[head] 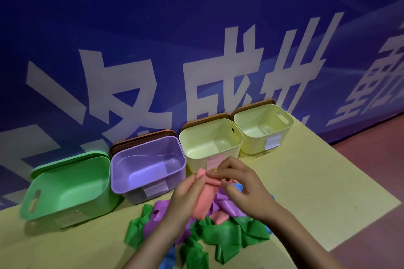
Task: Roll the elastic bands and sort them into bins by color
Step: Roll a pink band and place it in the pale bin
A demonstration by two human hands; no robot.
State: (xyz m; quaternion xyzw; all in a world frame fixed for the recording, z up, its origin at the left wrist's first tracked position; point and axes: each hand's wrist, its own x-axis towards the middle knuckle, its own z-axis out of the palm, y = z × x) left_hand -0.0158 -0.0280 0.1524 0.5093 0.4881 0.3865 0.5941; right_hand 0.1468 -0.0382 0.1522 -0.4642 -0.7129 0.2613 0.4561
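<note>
A pink elastic band [204,197] is held up over the pile, its top end folded over. My left hand [185,197] grips the band from the left, thumb on its upper part. My right hand [242,188] pinches the folded top end from the right. Below both hands lies a loose heap of bands on the table: green ones [220,238], purple ones [159,214], a blue one [238,186] and more pink [220,217]. Along the wall stand a green bin [65,188], a purple bin [148,166] and two pale yellow bins [209,142] [262,126], all with nothing inside.
The yellow table [306,192] ends at the right, with red floor [376,159] beyond. A blue banner wall [153,28] stands directly behind the bins. Brown lids [142,137] lean behind the purple and yellow bins, a green lid behind the green one.
</note>
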